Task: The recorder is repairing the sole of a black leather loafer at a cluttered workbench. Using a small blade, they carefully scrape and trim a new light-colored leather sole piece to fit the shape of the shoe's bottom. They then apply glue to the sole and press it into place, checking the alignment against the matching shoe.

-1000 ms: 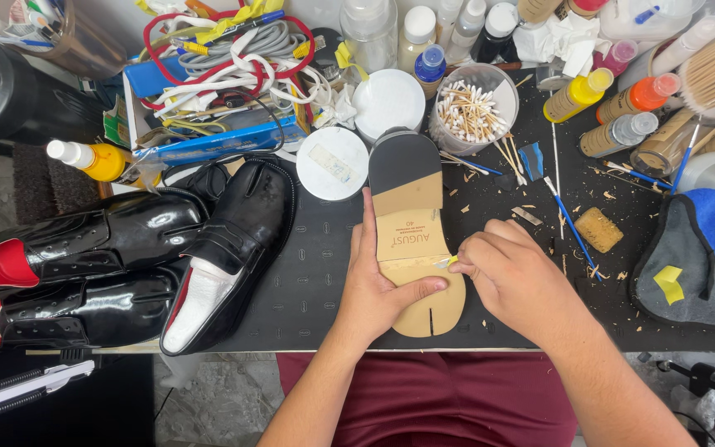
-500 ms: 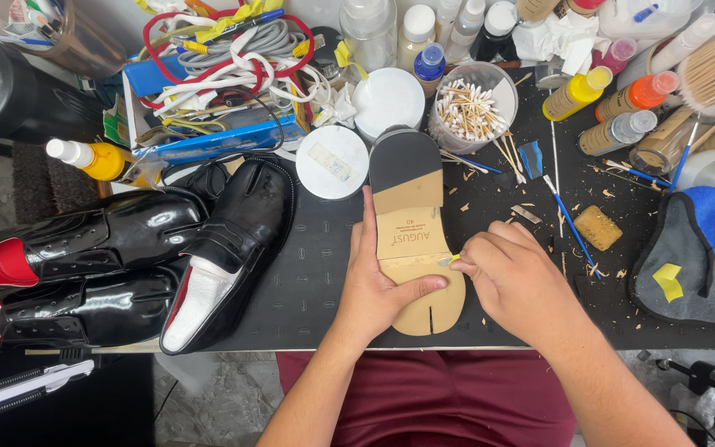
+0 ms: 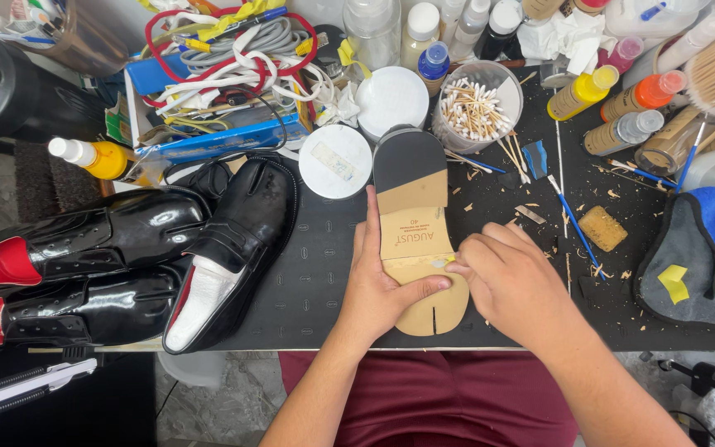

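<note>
An upturned shoe (image 3: 417, 236) lies sole up on the black mat (image 3: 316, 273), with a tan sole and a dark heel at the far end. My left hand (image 3: 376, 277) presses flat along its left side, thumb across the tan forepart. My right hand (image 3: 511, 277) pinches a small thin tool with a yellowish end (image 3: 444, 261) against the middle of the sole.
Three glossy black shoes (image 3: 126, 257) lie at the left, two with red insides. White round lids (image 3: 335, 161), a jar of cotton swabs (image 3: 475, 108), bottles, a blue box of cords (image 3: 225, 83) crowd the back. A tan block (image 3: 602, 228), blue-handled brushes and a grey pouch (image 3: 697, 265) lie right.
</note>
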